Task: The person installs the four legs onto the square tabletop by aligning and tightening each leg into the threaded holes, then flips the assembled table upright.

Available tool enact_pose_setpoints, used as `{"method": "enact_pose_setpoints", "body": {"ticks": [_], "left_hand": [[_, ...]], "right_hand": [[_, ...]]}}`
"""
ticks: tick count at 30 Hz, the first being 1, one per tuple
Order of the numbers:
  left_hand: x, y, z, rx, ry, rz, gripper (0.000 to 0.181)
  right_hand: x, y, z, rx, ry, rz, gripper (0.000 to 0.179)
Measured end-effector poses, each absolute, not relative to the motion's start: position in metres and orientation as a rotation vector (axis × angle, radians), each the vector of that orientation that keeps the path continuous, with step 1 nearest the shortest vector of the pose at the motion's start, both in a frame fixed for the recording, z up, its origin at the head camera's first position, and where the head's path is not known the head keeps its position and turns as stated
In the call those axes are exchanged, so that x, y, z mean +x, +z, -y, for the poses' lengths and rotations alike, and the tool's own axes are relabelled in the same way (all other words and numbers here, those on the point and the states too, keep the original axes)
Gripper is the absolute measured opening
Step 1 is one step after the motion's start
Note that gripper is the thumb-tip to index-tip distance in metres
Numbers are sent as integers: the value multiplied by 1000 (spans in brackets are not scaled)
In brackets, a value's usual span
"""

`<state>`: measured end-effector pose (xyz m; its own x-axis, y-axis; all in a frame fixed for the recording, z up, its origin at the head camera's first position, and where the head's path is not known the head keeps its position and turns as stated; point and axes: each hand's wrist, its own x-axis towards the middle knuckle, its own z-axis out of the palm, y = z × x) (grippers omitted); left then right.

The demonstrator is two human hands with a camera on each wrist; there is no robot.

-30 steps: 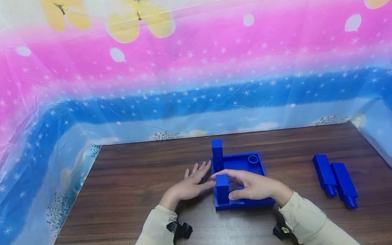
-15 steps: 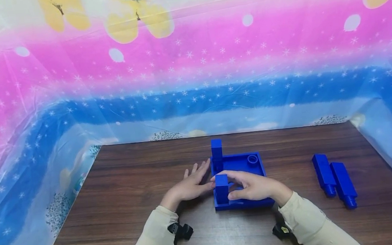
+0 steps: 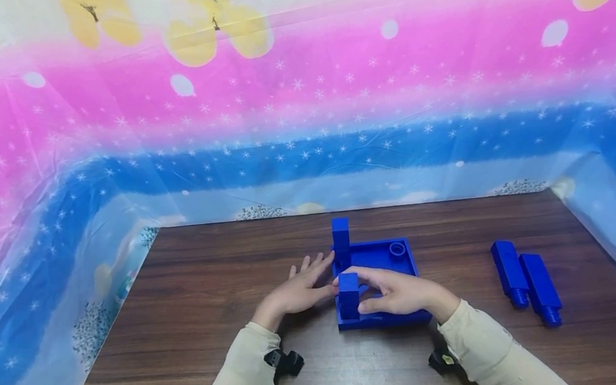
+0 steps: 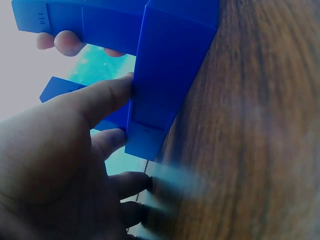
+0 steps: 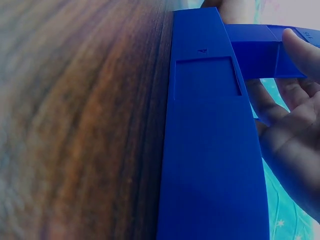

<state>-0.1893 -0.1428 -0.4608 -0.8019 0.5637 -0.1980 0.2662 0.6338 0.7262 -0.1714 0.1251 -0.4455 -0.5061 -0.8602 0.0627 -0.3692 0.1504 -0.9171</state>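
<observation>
A shallow blue square tray (image 3: 383, 319) sits on the table with two blue square posts standing upright at its left side. My right hand (image 3: 399, 288) grips the near post (image 3: 349, 296), thumb on one side and fingers curled behind it; the right wrist view shows the thumb (image 5: 302, 52) against this post. My left hand (image 3: 297, 291) lies along the tray's left wall, its thumb and index fingertip against that wall (image 4: 165, 75) in the left wrist view, fingers extended. The far post (image 3: 341, 235) stands at the back left corner. A round socket ring (image 3: 397, 249) shows in the back right corner.
Two more blue posts with threaded ends, a left one (image 3: 508, 270) and a right one (image 3: 540, 288), lie side by side on the right of the wooden table (image 3: 209, 256). A printed cloth (image 3: 305, 156) borders the table at the back and sides.
Almost nothing shifts: the right hand keeps its grip on the near post, and the left index fingertip lies slightly further right, towards the far post.
</observation>
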Motion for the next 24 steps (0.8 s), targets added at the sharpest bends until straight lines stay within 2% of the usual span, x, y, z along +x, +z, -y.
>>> {"method": "enact_pose_setpoints", "body": {"ticks": [24], "left_hand": [[-188, -466, 142, 656, 973, -2460, 81]], "right_hand": [[-172, -434, -142, -1051, -1346, -2086, 61]]}}
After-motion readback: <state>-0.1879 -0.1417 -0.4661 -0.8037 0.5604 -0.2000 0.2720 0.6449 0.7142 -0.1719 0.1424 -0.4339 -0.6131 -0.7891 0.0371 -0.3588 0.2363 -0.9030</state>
